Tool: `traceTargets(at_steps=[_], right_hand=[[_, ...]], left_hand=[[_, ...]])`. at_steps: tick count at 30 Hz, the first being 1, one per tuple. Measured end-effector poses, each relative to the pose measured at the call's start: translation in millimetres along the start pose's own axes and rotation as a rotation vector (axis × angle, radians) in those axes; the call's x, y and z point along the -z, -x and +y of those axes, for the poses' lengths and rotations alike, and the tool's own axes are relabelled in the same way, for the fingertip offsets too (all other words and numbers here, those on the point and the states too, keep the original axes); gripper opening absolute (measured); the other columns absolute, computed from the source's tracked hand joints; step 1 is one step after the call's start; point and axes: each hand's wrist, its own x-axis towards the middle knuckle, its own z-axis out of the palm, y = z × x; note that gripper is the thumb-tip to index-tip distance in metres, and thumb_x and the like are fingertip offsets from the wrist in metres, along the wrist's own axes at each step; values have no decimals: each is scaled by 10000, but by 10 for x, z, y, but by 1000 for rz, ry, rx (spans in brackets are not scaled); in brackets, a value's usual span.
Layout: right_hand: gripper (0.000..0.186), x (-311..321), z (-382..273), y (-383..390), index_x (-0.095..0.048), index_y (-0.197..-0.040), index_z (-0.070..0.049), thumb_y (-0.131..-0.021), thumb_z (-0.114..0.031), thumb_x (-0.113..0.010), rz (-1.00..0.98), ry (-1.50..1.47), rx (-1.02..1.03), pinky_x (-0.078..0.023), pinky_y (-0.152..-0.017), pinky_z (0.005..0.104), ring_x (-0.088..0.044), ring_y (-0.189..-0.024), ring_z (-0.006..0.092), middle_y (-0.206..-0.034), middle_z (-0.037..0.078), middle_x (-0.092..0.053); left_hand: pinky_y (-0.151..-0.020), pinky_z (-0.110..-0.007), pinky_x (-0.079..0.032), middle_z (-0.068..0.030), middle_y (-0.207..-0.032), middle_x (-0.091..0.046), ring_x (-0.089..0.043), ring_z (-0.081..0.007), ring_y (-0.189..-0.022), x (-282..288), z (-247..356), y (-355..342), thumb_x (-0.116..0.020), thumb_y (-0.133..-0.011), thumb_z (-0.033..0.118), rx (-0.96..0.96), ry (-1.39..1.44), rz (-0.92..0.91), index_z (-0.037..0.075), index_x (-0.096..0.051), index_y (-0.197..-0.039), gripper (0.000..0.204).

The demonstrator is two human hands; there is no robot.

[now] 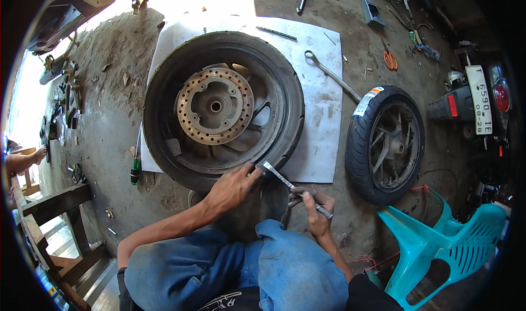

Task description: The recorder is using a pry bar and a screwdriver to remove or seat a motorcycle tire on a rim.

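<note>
A large motorcycle wheel with a black tire [294, 92] lies flat before me, its drilled brake disc [190, 129] facing up. My left hand [233, 188] grips the near side of the tire, its fingers bent and pressed on the sidewall by the rim. In my right hand [315, 206] is a long metal tire lever [282, 178], held by its lower end. The lever slants up to the left, and its tip rests at the tire's near edge close to my left fingers. What lies under those fingers is hidden.
White sheeting [315, 147] lies under the wheel, with a combination wrench [331, 76] and a dark bar [276, 34] on it. A smaller wheel [356, 157] leans at right, near a teal plastic chair [416, 240]. Scissors [390, 60], a green screwdriver [135, 171] and a wooden bench [57, 201] are around.
</note>
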Motion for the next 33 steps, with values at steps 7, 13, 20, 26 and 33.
traceTargets(at_steps=[7, 13, 20, 26, 33], right_hand=[[272, -59, 154, 103, -704, -1099, 81, -990, -60, -498, -179, 118, 58, -605, -719, 344, -741, -821, 241, -996, 177, -730], [257, 40, 216, 127, -668, -974, 63, -1003, -114, -483, -146, 1, 84, -588, -700, 336, -721, -778, 222, -930, 172, -692], [284, -51, 331, 110, -640, -961, 46, -1031, -166, -465, -216, 27, 43, -584, -743, 348, -712, -834, 230, -967, 182, -671], [304, -175, 483, 7, -608, -964, 43, -1057, -197, -447, -265, 14, 68, -583, -805, 370, -681, -868, 229, -1016, 184, -632], [329, -305, 669, -52, -555, -896, 18, -1062, -231, -419, -263, 33, 137, -562, -779, 389, -661, -863, 245, -979, 177, -603]], left_hand=[[-912, -404, -553, -142, -1150, -624, -631, -317, -1047, -61, -73, 209, -739, -861, 222, -99, -75, 14, 28, -613, -1262, 463], [-938, -403, -537, -152, -1185, -605, -583, -314, -1119, -81, -184, 221, -679, -884, 160, -84, 37, 46, 1, -607, -1278, 431], [-1013, -490, -458, -149, -1305, -578, -544, -356, -1204, -44, -191, 204, -821, -820, 313, 0, -78, 163, 69, -675, -1189, 466], [-1053, -549, -400, -202, -1283, -592, -535, -409, -1228, 1, -385, 139, -811, -778, 543, 161, 115, 145, 119, -666, -1234, 639], [-1041, -504, -438, -154, -1319, -596, -563, -375, -1196, -64, -512, 146, -805, -788, 540, 97, 166, 136, 115, -658, -1242, 640]])
